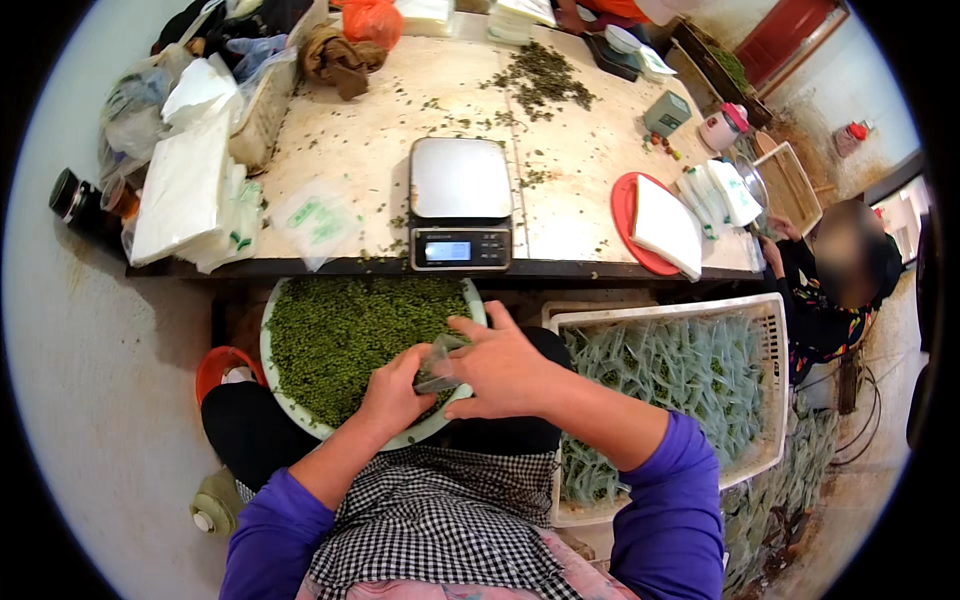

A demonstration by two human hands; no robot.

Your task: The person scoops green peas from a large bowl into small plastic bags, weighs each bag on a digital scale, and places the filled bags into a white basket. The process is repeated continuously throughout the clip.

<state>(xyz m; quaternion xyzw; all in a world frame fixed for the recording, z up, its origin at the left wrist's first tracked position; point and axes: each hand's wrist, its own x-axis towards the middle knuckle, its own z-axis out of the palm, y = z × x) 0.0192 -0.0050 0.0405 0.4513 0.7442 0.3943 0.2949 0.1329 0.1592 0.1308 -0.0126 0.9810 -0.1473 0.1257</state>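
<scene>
Low in front of me, a pale round basin (268, 352) is filled with small green peppercorn-like berries (352, 337). Over its right side, my left hand (397, 390) grips a small clear plastic bag (441, 366). My right hand (499, 366) is at the bag's other side with its fingers spread, some of them against the plastic; whether it grips the bag is hard to see. What the bag contains is mostly hidden by my hands. Above the basin, a digital scale (460, 202) with a bare metal plate and a lit display stands at the table's front edge.
A white plastic crate (772, 390) of filled bags stands to my right. On the table (337, 150) are scattered berries (544, 79), stacked plastic bags (187, 187) and a red plate (626, 202). Another person (832, 262) sits at the right; a red bucket (217, 367) stands left.
</scene>
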